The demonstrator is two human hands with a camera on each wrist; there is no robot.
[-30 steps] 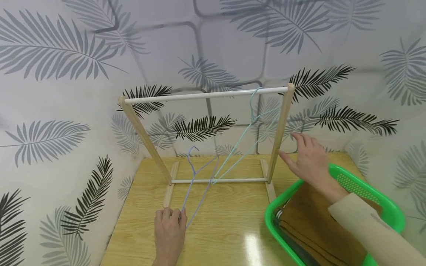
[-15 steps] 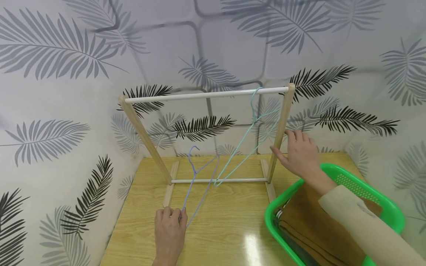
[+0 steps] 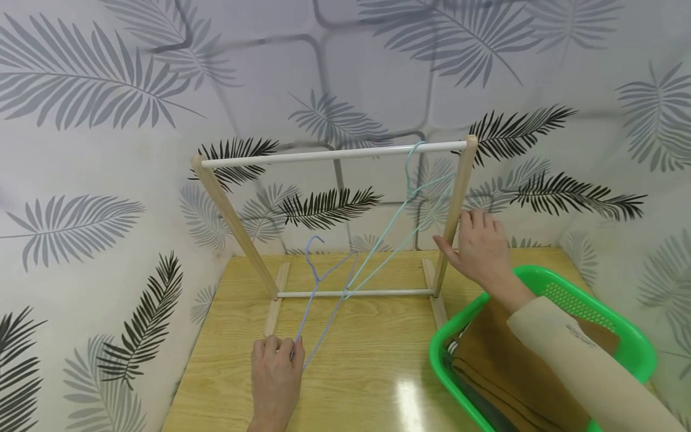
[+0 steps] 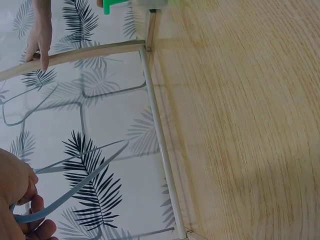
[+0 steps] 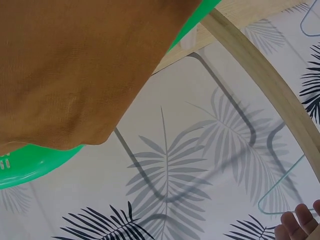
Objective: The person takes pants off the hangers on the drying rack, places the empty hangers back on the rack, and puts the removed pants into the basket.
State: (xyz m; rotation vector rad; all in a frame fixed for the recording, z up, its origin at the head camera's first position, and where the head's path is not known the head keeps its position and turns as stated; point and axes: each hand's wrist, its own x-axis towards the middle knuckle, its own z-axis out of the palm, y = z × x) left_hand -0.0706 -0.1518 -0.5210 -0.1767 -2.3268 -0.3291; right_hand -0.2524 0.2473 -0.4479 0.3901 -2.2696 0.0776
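In the head view my left hand (image 3: 276,377) grips a lavender wire clothes hanger (image 3: 309,309) by its lower corner, its hook pointing up and away. The left wrist view shows my fingers (image 4: 36,227) curled round the hanger's wire. My right hand (image 3: 482,249) is at the right wooden post (image 3: 452,222) of a small clothes rack, thumb across the front and fingers bent beside it. A mint-green hanger (image 3: 390,223) hangs at a tilt from the rack's white top bar (image 3: 335,155), near that post; one end partly passes behind it.
A green plastic basket (image 3: 439,354) stands at the front right, under my right forearm, with folded brown cloth (image 3: 518,360) and darker cloth inside. The rack's lower bar (image 3: 388,293) runs low across the wooden table (image 3: 345,396). A leaf-patterned wall (image 3: 335,72) rises close behind.
My right hand has moved left onto the rack's right post, its fingers more bent than before. The green hanger swung slightly right and back. My left hand and the lavender hanger stay nearly still.
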